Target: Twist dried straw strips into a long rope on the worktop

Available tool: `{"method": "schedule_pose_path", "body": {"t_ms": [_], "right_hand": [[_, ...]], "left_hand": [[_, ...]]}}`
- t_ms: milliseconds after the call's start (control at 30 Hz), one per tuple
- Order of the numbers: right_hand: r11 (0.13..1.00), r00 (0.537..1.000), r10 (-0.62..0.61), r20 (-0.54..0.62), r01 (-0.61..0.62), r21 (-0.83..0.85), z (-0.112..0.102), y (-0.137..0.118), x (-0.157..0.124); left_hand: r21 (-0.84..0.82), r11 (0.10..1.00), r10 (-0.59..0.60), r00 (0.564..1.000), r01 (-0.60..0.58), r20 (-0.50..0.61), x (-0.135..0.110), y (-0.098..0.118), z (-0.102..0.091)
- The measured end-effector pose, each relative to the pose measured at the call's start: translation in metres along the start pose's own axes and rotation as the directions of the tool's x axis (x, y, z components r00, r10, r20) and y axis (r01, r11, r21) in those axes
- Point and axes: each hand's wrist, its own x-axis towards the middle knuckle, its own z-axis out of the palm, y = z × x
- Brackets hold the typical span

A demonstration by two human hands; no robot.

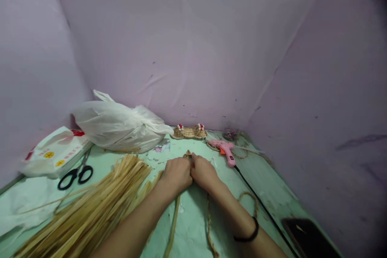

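Observation:
My left hand (177, 174) and my right hand (203, 171) rest side by side on the pale green table (266, 193), both with fingers curled closed. Between their fingertips they pinch a small woven straw piece (188, 154), of which only the far end shows. A twisted straw cord (209, 225) and a flat straw strip (173, 225) trail from under the hands toward me. A big bundle of straw strips (99, 203) lies just left of my left forearm.
A pink glue gun (225, 151) with a black cable (260, 205) lies right of the hands. Black scissors (77, 173), a white plastic bag (121, 127), a flat printed packet (56, 151) and a finished straw ornament (190, 132) sit behind. A dark phone (308, 238) lies at the right.

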Motion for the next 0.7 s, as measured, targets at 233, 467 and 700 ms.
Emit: {"method": "schedule_pose_path", "body": {"t_ms": [233,467,700], "right_hand": [[0.990,0.989,-0.138,-0.054,0.137,-0.029,0.001,0.013,-0.022],[0.977,0.982,-0.183,-0.057,0.175,-0.120,0.000,0.017,-0.039],[0.969,0.974,-0.224,-0.025,0.220,-0.111,-0.002,0.006,-0.063]], "left_hand": [[0.104,0.993,0.061,0.997,-0.056,-0.045,0.005,-0.013,0.002],[0.116,0.991,0.069,0.997,-0.064,-0.038,0.010,-0.021,0.002],[0.062,0.998,0.033,0.999,-0.032,-0.024,0.018,-0.025,0.005]]}}
